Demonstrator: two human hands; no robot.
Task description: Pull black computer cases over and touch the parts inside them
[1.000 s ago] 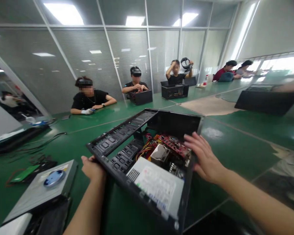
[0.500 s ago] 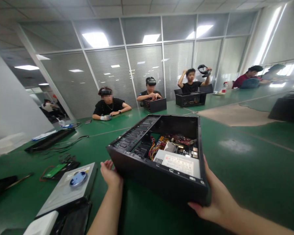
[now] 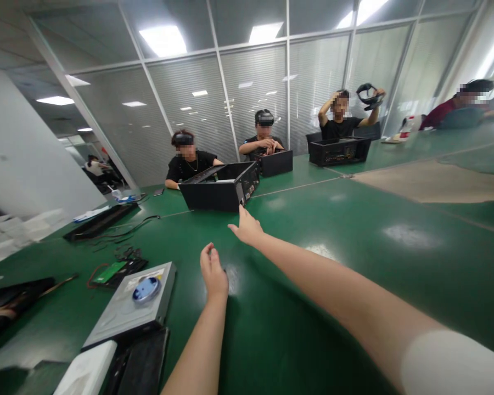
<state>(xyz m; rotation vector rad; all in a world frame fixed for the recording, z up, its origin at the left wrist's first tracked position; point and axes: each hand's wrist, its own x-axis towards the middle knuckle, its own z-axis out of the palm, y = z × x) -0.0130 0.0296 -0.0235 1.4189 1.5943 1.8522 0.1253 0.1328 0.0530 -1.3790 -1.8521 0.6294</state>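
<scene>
A black computer case (image 3: pixel 212 196) rests on the far side of the green table, its open top facing up, in front of a person seated across. My right hand (image 3: pixel 247 226) is stretched toward the case's near right corner, thumb and fingers apart, holding nothing; whether a fingertip touches the case I cannot tell. Closer to me, my left hand (image 3: pixel 214 271) hovers over the table with fingers loosely bent and nothing in them. To its left lies a silver optical drive (image 3: pixel 127 302) with a round blue-and-clear container (image 3: pixel 146 289) on top.
Several people sit across the table; one holds up a headset (image 3: pixel 369 96). Two other black cases (image 3: pixel 275 163) stand before them. At left lie a green circuit board (image 3: pixel 112 272), cables (image 3: pixel 127 225), a long black panel (image 3: pixel 101 220) and a white box (image 3: pixel 86 368).
The computer case has moved from between my hands to the far side of the table. Both hands have let go of it, and my right arm now reaches forward and left.
</scene>
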